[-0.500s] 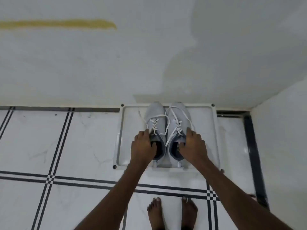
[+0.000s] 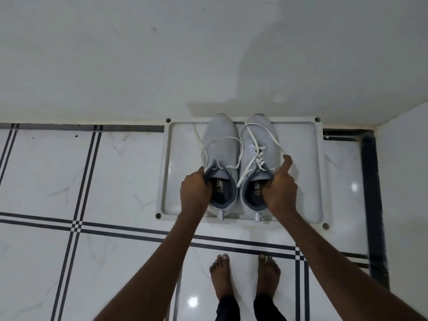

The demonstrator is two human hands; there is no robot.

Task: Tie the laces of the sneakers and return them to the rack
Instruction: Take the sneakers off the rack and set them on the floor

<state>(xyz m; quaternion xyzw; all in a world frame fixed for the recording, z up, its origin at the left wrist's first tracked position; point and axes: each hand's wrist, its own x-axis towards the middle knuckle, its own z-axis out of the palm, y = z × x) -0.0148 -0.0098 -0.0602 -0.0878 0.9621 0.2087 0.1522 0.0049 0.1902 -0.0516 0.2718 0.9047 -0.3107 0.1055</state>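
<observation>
Two pale grey sneakers stand side by side, toes toward the wall, on a white tray-like rack (image 2: 298, 172) on the floor. Their white laces (image 2: 243, 144) hang loose and untied over the uppers. My left hand (image 2: 194, 193) grips the left sneaker (image 2: 222, 140) at the outer collar, fingers inside the opening. My right hand (image 2: 280, 188) grips the right sneaker (image 2: 261, 137) at its outer collar, thumb stretched forward along the side. Both dark insoles show.
A white wall rises right behind the rack, and a second wall closes the corner at the right. The floor is glossy white tile (image 2: 104, 177) with black stripe lines. My bare feet (image 2: 245, 276) stand just in front of the rack.
Both hands have shifted from the tongues to the outer sides of the collars, uncovering the openings. The sneakers appear larger and nearer to the camera.
</observation>
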